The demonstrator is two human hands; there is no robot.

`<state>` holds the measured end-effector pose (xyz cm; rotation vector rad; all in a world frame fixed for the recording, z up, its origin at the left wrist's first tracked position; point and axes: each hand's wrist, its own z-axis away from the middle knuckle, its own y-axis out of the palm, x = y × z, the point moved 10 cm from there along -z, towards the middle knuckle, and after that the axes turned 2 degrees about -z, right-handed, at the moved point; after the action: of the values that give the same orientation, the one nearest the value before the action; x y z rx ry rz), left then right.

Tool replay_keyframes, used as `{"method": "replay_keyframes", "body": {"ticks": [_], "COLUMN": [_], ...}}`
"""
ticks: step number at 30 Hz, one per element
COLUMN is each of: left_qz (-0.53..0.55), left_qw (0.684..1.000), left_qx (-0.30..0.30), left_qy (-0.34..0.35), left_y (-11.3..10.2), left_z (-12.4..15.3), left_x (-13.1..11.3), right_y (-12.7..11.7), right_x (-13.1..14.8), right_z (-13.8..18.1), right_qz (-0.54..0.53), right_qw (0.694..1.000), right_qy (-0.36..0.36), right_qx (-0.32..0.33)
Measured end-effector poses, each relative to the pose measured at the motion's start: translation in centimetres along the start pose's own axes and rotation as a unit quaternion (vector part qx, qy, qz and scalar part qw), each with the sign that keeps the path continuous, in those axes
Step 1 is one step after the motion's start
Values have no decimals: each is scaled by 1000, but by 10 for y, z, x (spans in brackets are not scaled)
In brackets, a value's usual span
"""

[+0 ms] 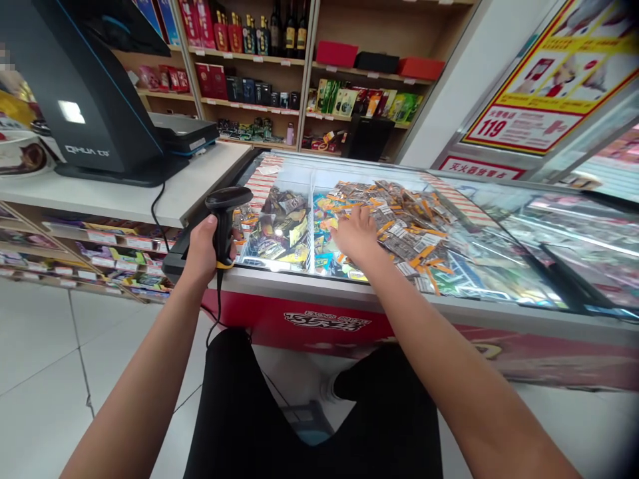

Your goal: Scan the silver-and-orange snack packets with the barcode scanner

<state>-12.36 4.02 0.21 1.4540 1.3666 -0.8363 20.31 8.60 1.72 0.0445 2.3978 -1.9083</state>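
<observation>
My left hand [202, 249] is wrapped around the handle of a black barcode scanner [222, 219], whose head points up to the right and whose cable hangs down. My right hand [355, 233] reaches over the chest freezer [269, 279] and rests at the left side of a heap of small brown-and-orange snack packets [404, 223]. Its thumb stands apart from the bent fingers, and no packet shows clearly in its grasp. Blue and yellow packets [324, 256] lie beside and below that hand. Left of a white divider, more dark and yellow packets [284, 229] show through the glass.
A black checkout terminal [104, 126] stands on the white counter [200, 173] at left, above racks of small goods. Shelves [249, 60] with bottles and boxes line the back. A red-and-yellow sign [544, 86] hangs at right. My knees are close to the freezer front.
</observation>
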Motion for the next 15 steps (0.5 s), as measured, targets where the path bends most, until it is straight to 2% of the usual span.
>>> {"method": "replay_keyframes", "body": {"ticks": [2,6,8,12,15], "left_qz": [-3,-12,-17,-11,-3], "left_qw": [1000,1000,1000,1000,1000], "left_qx": [-2,-3,0,6,8], "left_qy": [10,21,22,23,14], "left_y": [-1,-2,-2,0,-1], "left_z": [1,3,3,2,2], "left_x": [-1,-3,-3,-3,-1], "right_y": [2,11,10,2,8], "right_x": [3,19,20,-10,-38], "right_z": [2,0,-4,-23,-39], "right_qz": [-22,-73,-89,-111,-67], "right_qw": [1000,994,992,993,996], "right_qy": [-5,-55,-73,-19,35], "right_qx": [2,52,52,21,41]}}
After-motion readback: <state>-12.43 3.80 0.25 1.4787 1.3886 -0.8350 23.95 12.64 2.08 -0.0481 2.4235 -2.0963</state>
